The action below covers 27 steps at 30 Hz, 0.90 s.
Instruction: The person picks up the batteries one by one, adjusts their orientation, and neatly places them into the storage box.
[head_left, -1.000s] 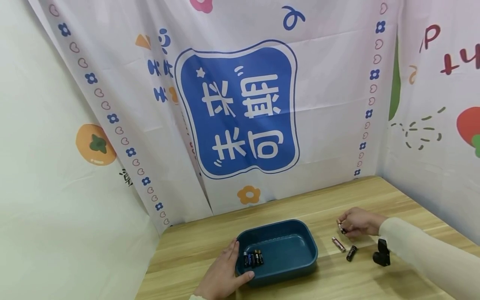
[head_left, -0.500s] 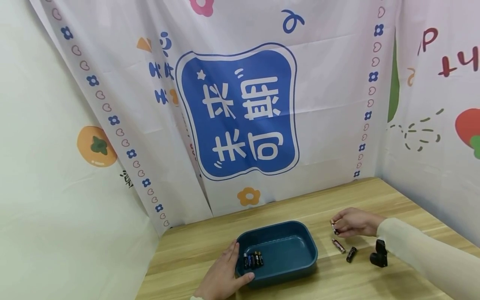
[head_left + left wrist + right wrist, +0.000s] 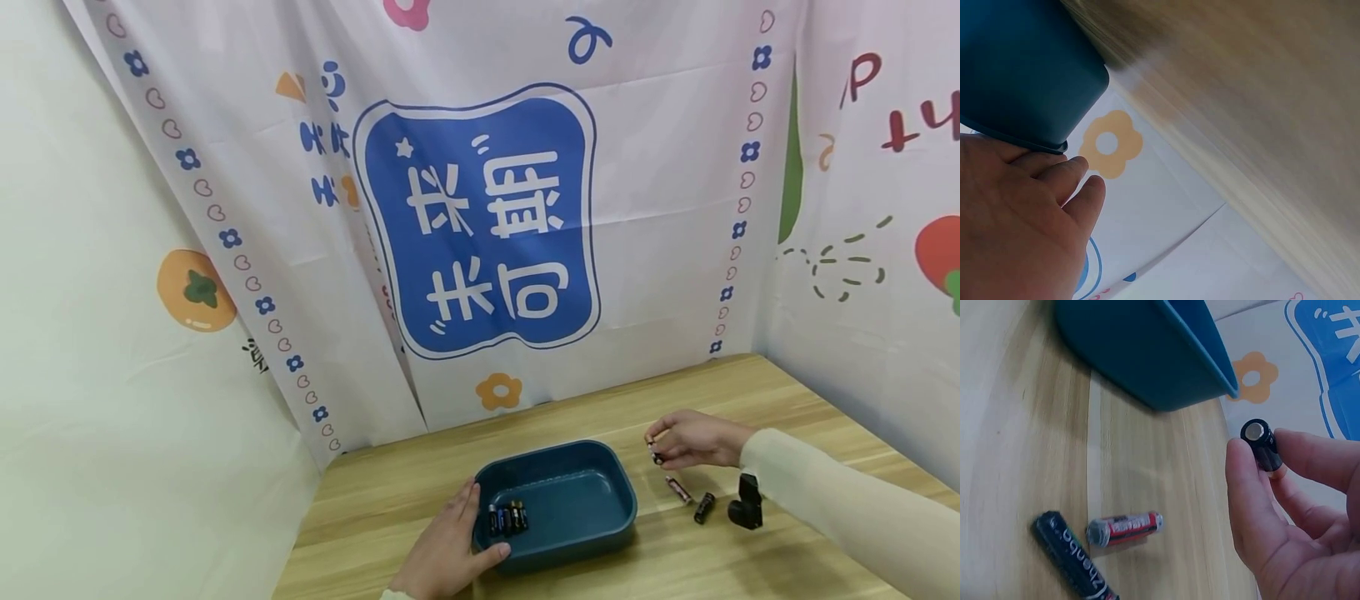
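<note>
My right hand (image 3: pixel 697 439) pinches a black battery with a copper-coloured end (image 3: pixel 1266 447) between thumb and fingers, held above the table to the right of a dark teal rectangular box (image 3: pixel 572 550). Its flat silver end faces the right wrist camera. Below that hand lie two loose batteries: a red-and-silver one (image 3: pixel 1125 529) and a black one (image 3: pixel 1072 556). My left hand (image 3: pixel 446 533) rests against the box's left end, its fingers extended along the side and the thumb on the near rim. Several batteries (image 3: pixel 507 518) stand in a row inside, at the left end.
The wooden table (image 3: pixel 390 483) reaches back to a printed cloth (image 3: pixel 660 275) hanging behind it. Another cloth wall (image 3: pixel 862 350) borders the right side. A black device (image 3: pixel 746 502) hangs below the right sleeve (image 3: pixel 832 492).
My right hand has moved left, toward the box, with the battery between its fingers. The left hand, the box and the two loose batteries have stayed in place.
</note>
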{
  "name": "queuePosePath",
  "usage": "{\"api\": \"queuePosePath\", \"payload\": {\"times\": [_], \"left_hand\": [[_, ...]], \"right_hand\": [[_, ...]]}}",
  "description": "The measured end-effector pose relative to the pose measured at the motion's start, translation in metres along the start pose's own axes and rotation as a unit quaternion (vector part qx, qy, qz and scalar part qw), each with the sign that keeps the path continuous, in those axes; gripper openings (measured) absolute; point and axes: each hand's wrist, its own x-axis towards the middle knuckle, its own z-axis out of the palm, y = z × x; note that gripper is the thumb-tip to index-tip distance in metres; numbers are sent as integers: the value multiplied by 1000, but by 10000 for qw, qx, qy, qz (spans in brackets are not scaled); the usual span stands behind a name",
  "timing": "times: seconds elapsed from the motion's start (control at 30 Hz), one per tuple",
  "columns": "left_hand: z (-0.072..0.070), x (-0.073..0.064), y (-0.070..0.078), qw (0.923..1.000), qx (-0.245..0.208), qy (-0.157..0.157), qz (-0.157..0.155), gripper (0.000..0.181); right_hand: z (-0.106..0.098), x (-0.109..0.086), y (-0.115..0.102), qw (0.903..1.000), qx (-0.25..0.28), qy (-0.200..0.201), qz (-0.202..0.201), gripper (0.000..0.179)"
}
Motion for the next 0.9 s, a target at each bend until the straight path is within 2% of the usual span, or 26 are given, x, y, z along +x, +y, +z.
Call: {"api": "queuePosePath", "payload": {"times": [0.27,0.43,0.67,0.9], "left_hand": [[-1,1,0,9999,34,64,76,97],[0,2,-1,10000,55,-24,-12,99],[1,2,-2,9998,9,-185,-99,100],[0,2,-1,9999,27,-138,-82,100]], "right_hand": [[14,5,-9,9999,-86,62,-81,37],[25,10,-12,9999,-73,52,-65,37],[36,15,-11,9998,-27,-140,-140,39],[44,18,-15,9994,2,-309,-168,40]]}}
